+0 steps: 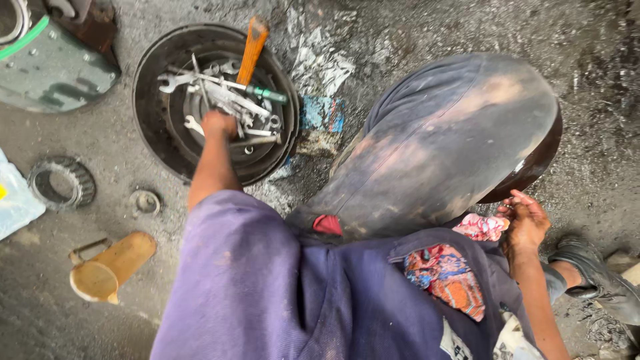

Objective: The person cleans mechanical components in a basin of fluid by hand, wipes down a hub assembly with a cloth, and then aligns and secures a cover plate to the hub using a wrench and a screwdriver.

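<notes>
Left hand (219, 124) in drum (157, 100), grip closed among spanners (220, 90); lift one clear. Right hand (527, 220) open beside rag (481, 227).

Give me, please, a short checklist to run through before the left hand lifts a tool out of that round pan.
1. Left hand is down among the wrenches in the round pan: ok.
2. Which tool the fingers have taken: cannot tell, the hand hides it.
3. Wooden-handled tool leans over the pan rim, clear of the hand: ok.
4. Right hand is free: not ok, it rests by the patterned cloth, perhaps touching it.
5. Ground beside the pan: bearing ring and small ring lie loose there: not ok.
</notes>
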